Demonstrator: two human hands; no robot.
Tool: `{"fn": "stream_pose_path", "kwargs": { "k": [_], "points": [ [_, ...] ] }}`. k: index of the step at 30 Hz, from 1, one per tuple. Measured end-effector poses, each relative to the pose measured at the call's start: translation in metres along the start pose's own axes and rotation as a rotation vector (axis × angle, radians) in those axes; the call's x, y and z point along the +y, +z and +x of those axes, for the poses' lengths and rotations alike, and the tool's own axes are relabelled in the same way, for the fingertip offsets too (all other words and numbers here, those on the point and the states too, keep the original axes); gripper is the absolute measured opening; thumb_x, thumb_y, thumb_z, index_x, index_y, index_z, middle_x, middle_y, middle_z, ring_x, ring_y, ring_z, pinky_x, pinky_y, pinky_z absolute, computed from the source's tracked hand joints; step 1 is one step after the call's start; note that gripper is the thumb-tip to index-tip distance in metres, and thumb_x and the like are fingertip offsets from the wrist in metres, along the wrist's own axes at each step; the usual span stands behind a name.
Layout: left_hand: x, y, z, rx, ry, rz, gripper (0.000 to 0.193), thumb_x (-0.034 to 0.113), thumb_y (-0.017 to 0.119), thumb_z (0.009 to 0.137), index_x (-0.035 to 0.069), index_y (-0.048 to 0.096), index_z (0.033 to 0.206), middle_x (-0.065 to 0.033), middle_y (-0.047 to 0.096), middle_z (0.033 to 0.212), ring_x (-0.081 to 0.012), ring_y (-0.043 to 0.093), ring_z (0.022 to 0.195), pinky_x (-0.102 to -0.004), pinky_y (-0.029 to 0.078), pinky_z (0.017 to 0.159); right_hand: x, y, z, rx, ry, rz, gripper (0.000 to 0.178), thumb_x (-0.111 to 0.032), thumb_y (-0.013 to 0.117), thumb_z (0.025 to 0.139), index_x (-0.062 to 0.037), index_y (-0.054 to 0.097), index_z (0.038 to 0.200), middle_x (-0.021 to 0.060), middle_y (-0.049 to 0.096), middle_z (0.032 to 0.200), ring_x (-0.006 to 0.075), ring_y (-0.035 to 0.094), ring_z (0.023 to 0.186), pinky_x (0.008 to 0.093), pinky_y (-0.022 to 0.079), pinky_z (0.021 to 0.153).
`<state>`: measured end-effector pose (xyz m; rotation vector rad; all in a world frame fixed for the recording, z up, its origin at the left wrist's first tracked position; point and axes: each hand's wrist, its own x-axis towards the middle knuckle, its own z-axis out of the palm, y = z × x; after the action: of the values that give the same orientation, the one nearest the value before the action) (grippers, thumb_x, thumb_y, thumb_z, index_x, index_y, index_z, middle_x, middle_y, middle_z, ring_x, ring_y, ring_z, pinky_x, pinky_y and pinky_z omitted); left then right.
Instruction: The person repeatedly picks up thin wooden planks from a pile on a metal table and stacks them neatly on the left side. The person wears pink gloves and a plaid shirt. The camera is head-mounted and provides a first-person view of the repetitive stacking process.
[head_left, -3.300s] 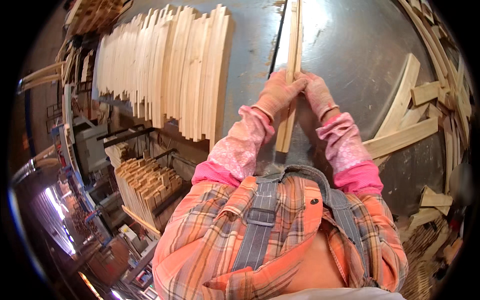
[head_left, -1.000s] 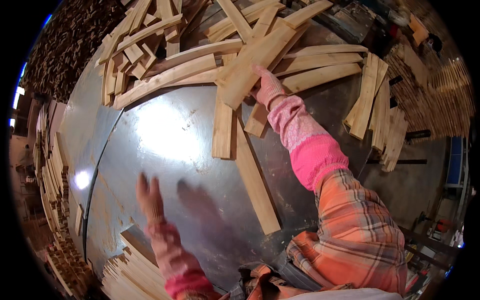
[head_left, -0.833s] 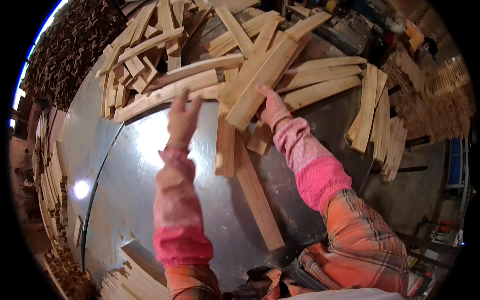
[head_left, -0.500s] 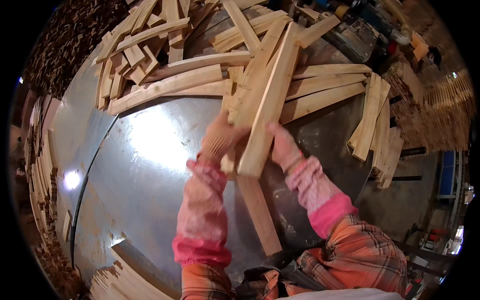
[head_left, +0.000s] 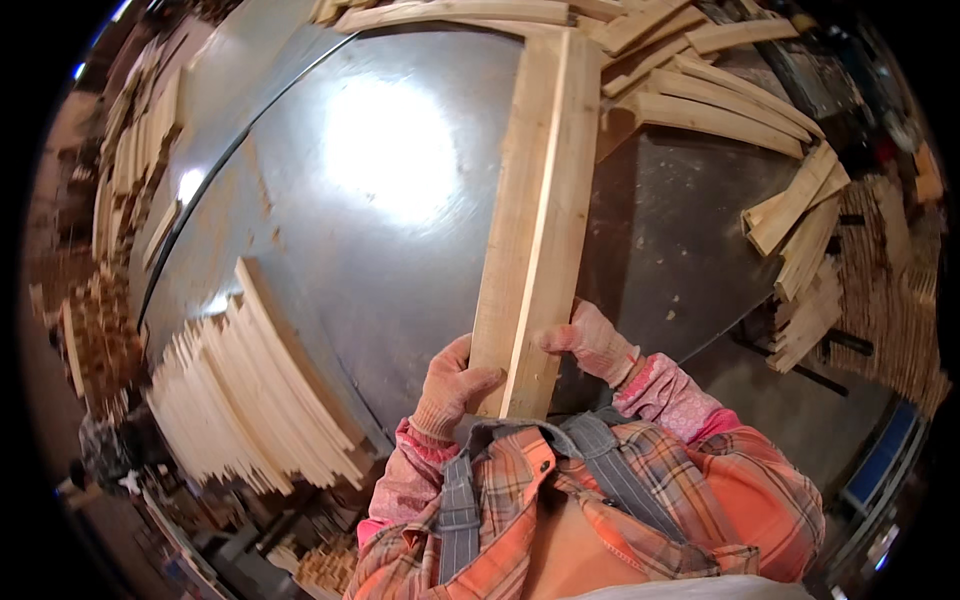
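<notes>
Two long pale wooden boards run lengthwise away from me, side by side, with their near ends close to my body. My left hand (head_left: 452,388), in a knit work glove, grips the left board (head_left: 512,215) near its close end, thumb on top. On the opposite edge, my right hand (head_left: 597,345), gloved too, pinches the right board (head_left: 563,215) with its thumb on the upper face. The boards seem to touch along most of their length. Their far ends reach the loose boards at the back; whether they rest there is hard to tell.
A shiny metal table (head_left: 300,200) spreads beneath, with a black cable (head_left: 215,170) along its left part. Neatly laid boards (head_left: 250,390) lie at the near left. Loose boards (head_left: 715,120) are heaped at the back right, and more boards (head_left: 800,220) overhang the right edge.
Both hands have drawn the boards toward my body, and the two now lie nearly parallel. The view has shifted, bringing the near-left boards further in and the back pile mostly out.
</notes>
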<state>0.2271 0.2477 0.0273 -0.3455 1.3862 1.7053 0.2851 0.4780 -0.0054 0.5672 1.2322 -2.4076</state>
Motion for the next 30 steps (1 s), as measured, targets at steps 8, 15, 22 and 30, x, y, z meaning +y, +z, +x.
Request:
{"fn": "stream_pose_path", "kwargs": {
  "k": [8,15,22,30],
  "points": [
    [-0.062,-0.085,-0.061,0.36,0.201,0.038,0.043,0.009,0.071,0.084,-0.004,0.065,0.125,-0.0062,0.071,0.108,-0.0162,0.069,0.092,-0.0304,0.056,0.082,0.029,0.084,0.043,0.0,-0.022,-0.307,0.051,-0.019,0.074,0.082,0.0041,0.063,0.126,0.0067,0.072,0.106,0.0143,0.066,0.091,0.0305,0.055,0.083],
    [-0.117,-0.151,-0.073,0.675,0.224,-0.121,0.043,0.02,0.075,0.086,-0.004,0.068,0.121,-0.0136,0.074,0.104,-0.0286,0.073,0.091,-0.0387,0.06,0.081,0.076,0.104,0.065,0.34,0.097,-1.154,0.05,-0.019,0.079,0.078,0.0013,0.065,0.12,0.0223,0.073,0.107,0.0369,0.072,0.1,0.0413,0.056,0.091],
    [-0.115,-0.131,-0.075,0.629,-0.012,0.918,0.072,0.04,0.083,0.079,0.004,0.055,0.135,-0.0278,0.062,0.132,-0.0454,0.063,0.119,-0.0485,0.052,0.101,0.143,0.138,0.06,0.028,0.054,-1.562,0.075,-0.037,0.075,0.085,-0.0088,0.046,0.148,0.0273,0.063,0.131,0.0476,0.061,0.122,0.0499,0.05,0.104],
    [-0.057,-0.159,-0.003,0.86,0.276,0.879,0.11,0.048,0.086,0.072,-0.008,0.035,0.151,-0.031,0.056,0.138,-0.0416,0.057,0.13,-0.0458,0.048,0.108,0.122,0.156,0.075,-0.114,0.261,-1.327,0.057,-0.032,0.069,0.084,-0.0025,0.061,0.132,0.029,0.07,0.115,0.0453,0.067,0.111,0.0484,0.053,0.097]
  ]
}}
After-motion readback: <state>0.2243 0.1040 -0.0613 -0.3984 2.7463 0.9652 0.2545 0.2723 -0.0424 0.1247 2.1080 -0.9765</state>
